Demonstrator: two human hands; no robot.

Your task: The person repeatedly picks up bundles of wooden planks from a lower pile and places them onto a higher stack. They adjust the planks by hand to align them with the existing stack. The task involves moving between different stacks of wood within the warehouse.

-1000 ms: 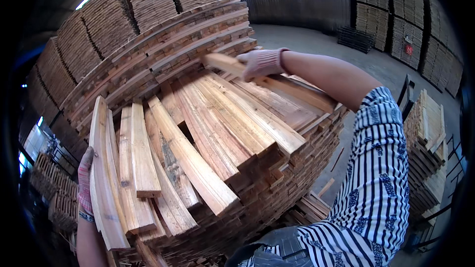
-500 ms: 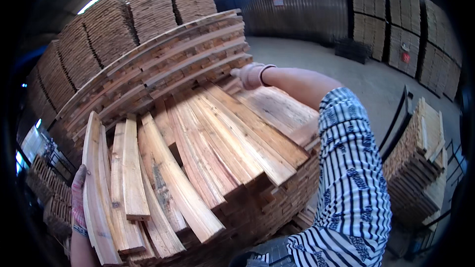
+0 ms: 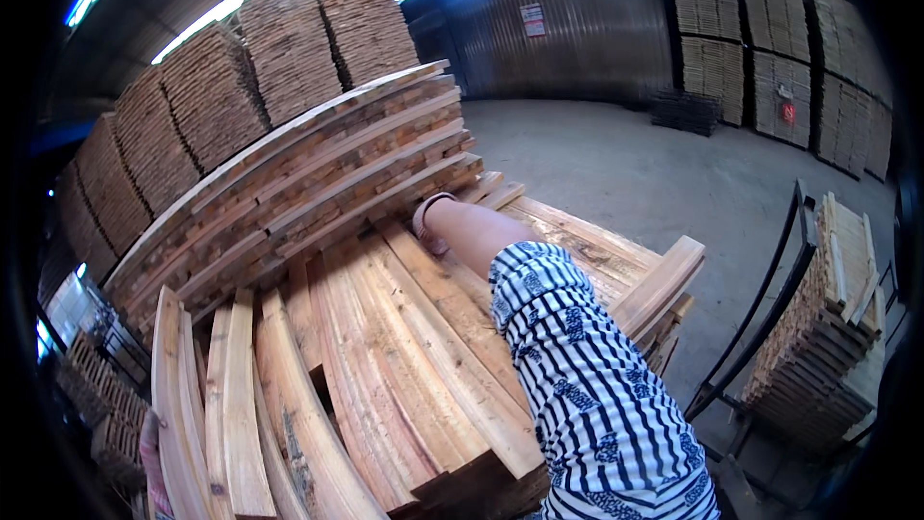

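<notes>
A layer of long pale wooden planks [image 3: 385,356] lies side by side on top of a pile in front of me. My right hand [image 3: 430,221], in a pinkish glove, reaches over them to their far ends, against a higher stack of planks [image 3: 318,183]; its fingers are hidden behind the wrist. My striped sleeve [image 3: 587,395] covers the nearer planks. At the lower left, a sliver of my gloved left hand [image 3: 151,462] grips a plank standing on edge [image 3: 171,404] at the layer's left side.
Tall piles of cut timber [image 3: 289,48] stand behind the stack, and more [image 3: 751,29] line the far right wall. A black metal frame [image 3: 770,299] holds short boards [image 3: 828,327] at the right. Concrete floor [image 3: 654,164] stretches to a corrugated wall [image 3: 577,29].
My right hand has pushed forward from above the layer to the planks' far ends by the higher stack. The view has tilted down and closer; the left hand stays on the edge plank.
</notes>
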